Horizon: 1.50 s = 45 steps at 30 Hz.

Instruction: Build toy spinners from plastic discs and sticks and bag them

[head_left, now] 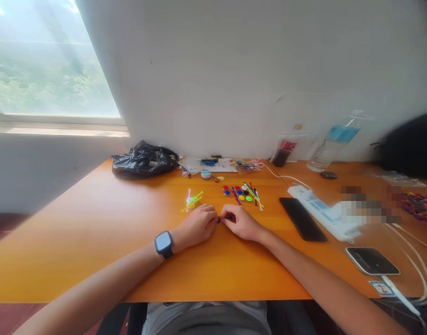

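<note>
My left hand (198, 225) and my right hand (238, 221) rest on the orange table (95, 232), fingertips pinched together around a tiny dark piece (218, 220) between them. The piece is too small to name. A smartwatch (163, 244) sits on my left wrist. Just beyond my left hand lies a small figure built of green, yellow and white sticks (191, 201). Beyond my right hand lie several loose coloured discs and sticks (244, 192).
A black plastic bag (143, 159) lies at the back left. Two bottles (334, 143) stand by the wall. Right of my hands are a black phone (302, 218), a white power strip (321, 208), a second phone (371, 260) and cables. Another person sits at the right edge.
</note>
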Each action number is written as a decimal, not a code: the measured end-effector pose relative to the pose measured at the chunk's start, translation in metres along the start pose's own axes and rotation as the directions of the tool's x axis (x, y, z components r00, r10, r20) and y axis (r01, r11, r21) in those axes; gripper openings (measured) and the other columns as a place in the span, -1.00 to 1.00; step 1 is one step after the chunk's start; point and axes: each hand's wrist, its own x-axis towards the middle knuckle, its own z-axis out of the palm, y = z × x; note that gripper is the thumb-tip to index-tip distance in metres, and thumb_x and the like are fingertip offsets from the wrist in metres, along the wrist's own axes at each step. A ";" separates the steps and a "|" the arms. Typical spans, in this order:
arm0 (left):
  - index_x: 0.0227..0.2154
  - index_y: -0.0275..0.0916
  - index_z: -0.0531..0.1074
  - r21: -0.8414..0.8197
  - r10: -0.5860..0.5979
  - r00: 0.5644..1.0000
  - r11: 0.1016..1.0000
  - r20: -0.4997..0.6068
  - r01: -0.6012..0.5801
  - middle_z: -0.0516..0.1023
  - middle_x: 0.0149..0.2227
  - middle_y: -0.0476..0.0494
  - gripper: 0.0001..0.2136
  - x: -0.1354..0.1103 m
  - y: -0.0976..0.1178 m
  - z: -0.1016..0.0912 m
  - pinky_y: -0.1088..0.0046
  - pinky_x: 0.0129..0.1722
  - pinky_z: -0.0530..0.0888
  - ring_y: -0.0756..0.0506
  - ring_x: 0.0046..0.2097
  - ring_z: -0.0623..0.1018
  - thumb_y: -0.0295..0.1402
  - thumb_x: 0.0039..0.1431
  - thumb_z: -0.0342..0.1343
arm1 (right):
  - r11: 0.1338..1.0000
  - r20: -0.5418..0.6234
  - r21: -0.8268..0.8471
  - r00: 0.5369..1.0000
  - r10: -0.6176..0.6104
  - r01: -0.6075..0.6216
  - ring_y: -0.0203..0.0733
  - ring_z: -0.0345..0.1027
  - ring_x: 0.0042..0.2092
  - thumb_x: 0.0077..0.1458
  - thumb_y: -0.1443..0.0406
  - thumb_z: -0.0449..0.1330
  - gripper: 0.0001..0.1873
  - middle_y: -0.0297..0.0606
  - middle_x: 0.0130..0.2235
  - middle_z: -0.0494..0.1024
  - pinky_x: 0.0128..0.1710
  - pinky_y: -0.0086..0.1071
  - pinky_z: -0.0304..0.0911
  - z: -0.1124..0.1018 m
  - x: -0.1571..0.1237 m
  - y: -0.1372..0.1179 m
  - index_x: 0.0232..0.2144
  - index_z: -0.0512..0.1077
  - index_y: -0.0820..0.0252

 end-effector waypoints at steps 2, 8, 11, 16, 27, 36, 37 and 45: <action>-0.37 -0.22 0.46 -0.011 -0.010 1.000 1.000 -0.011 0.010 0.51 -0.31 -0.14 -0.81 -0.001 0.000 0.001 0.37 -0.27 0.42 -0.10 -0.28 0.48 -0.50 0.35 0.01 | 1.000 0.008 -0.008 1.000 0.005 -0.005 -0.26 0.34 -0.35 0.17 0.41 0.18 -0.91 -0.35 -0.38 0.50 -0.33 -0.41 0.22 -0.001 0.000 -0.002 -0.39 0.43 0.18; -0.27 -0.18 0.47 -0.057 -0.085 0.993 0.995 -0.085 0.080 0.52 -0.25 -0.14 -0.88 -0.006 0.000 0.005 0.30 -0.17 0.48 -0.14 -0.18 0.51 -0.40 0.38 0.06 | 0.991 -0.154 -0.127 0.986 -0.065 0.045 -0.14 0.43 -0.20 0.28 0.23 0.21 -0.88 -0.22 -0.21 0.59 -0.22 -0.33 0.29 -0.016 0.002 -0.012 -0.26 0.51 0.14; -0.13 -0.17 0.47 -0.076 -0.132 0.980 0.990 -0.146 0.121 0.54 -0.15 -0.19 -0.90 -0.006 0.003 -0.001 0.21 -0.10 0.51 -0.19 -0.10 0.53 -0.34 0.38 0.08 | 0.993 -0.277 -0.085 0.960 0.050 -0.077 -0.19 0.37 -0.36 0.37 0.07 0.12 -0.70 -0.23 -0.28 0.58 -0.37 -0.33 0.25 -0.027 0.003 -0.013 -0.20 0.52 0.12; -0.03 -0.18 0.43 -0.099 -0.151 0.975 0.986 -0.164 0.136 0.55 -0.11 -0.22 -0.80 -0.006 0.009 -0.015 0.12 0.00 0.50 -0.23 -0.04 0.53 -0.34 0.47 -0.07 | 0.960 -0.194 0.149 0.946 0.261 -0.235 -0.23 0.27 -0.51 0.37 -0.12 0.01 -0.48 -0.28 -0.39 0.53 -0.48 -0.35 0.20 -0.029 0.004 -0.012 -0.10 0.50 0.13; 0.05 -0.17 0.38 -0.052 -0.160 0.962 0.987 -0.220 0.152 0.55 -0.01 -0.18 -0.77 -0.011 0.010 -0.023 -0.04 0.29 0.31 -0.22 0.07 0.48 -0.30 0.51 -0.11 | 0.970 -0.509 -0.028 0.838 0.195 -0.243 -0.15 0.30 -0.48 0.36 -0.15 -0.02 -0.39 -0.30 -0.57 0.39 -0.44 -0.34 0.12 -0.043 0.007 0.000 -0.39 0.51 0.16; 0.03 -0.17 0.40 -0.045 -0.151 0.961 0.989 -0.233 0.144 0.56 -0.02 -0.18 -0.78 -0.010 0.012 -0.026 -0.01 0.31 0.28 -0.20 0.05 0.48 -0.29 0.51 -0.10 | 0.680 -0.371 -0.600 0.900 0.230 -0.421 -0.09 0.48 -0.34 0.31 0.18 0.13 -0.71 -0.22 -0.37 0.65 -0.38 -0.34 0.11 -0.044 0.005 0.000 -0.11 0.64 0.07; 0.03 -0.17 0.40 -0.045 -0.150 0.961 0.989 -0.234 0.144 0.56 -0.02 -0.17 -0.78 -0.010 0.012 -0.025 -0.02 0.33 0.25 -0.20 0.05 0.48 -0.29 0.51 -0.10 | 0.665 -0.352 -0.623 0.907 0.232 -0.412 -0.07 0.51 -0.31 0.32 0.18 0.13 -0.70 -0.21 -0.33 0.67 -0.36 -0.33 0.13 -0.042 0.005 0.001 -0.09 0.64 0.07; 0.00 -0.18 0.43 -0.055 -0.147 0.964 0.989 -0.220 0.138 0.57 -0.06 -0.18 -0.78 -0.010 0.011 -0.025 -0.03 0.29 0.30 -0.21 0.03 0.49 -0.29 0.51 -0.09 | 0.578 -0.241 -0.738 0.936 0.257 -0.348 0.02 0.56 -0.19 0.35 0.19 0.14 -0.72 -0.10 -0.26 0.68 -0.29 -0.30 0.18 -0.036 0.002 0.003 -0.10 0.63 0.13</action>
